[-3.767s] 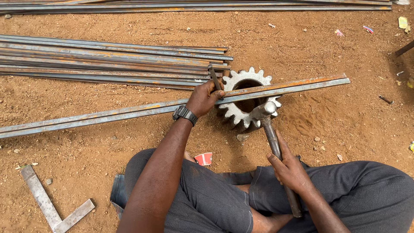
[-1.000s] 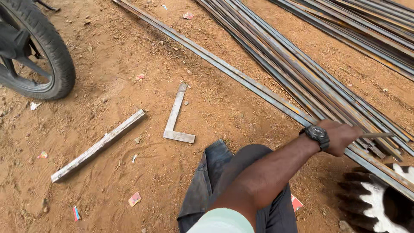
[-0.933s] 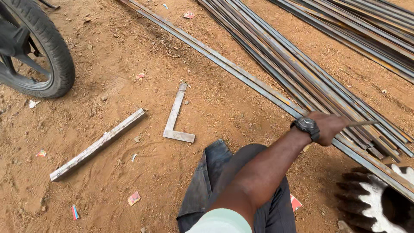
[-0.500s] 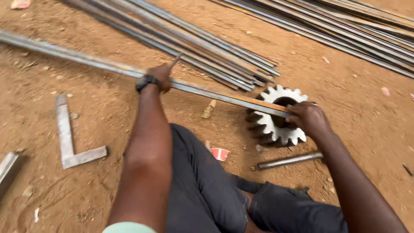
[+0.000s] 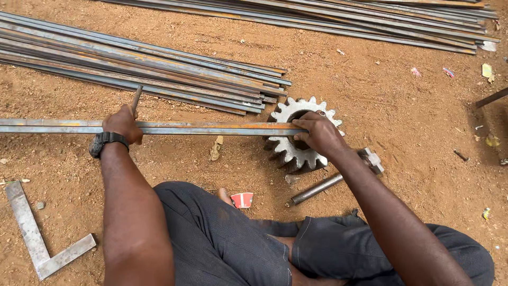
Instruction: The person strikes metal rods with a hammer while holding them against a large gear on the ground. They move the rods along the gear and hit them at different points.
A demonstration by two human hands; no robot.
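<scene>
A long rusty steel angle bar (image 5: pixel 211 128) lies across the dirt, and its right end rests on a big toothed steel gear (image 5: pixel 286 155). My left hand (image 5: pixel 123 123), with a black wristwatch, grips the bar near its left part. A thin short rod (image 5: pixel 136 98) sticks up from that fist. My right hand (image 5: pixel 317 132) holds the bar's end down on top of the gear. A hammer (image 5: pixel 332 181) lies on the ground just right of the gear, with nobody touching it.
A stack of long steel bars (image 5: pixel 159 71) lies beyond the bar, and another stack (image 5: pixel 328 16) runs along the top. A metal square (image 5: pixel 37 246) lies at lower left. A small red scrap (image 5: pixel 243 199) sits by my knee. I sit on red dirt.
The hammer has left my right hand and lies on the ground. The bar has slid left until its end sits on the gear. My right hand now holds that end.
</scene>
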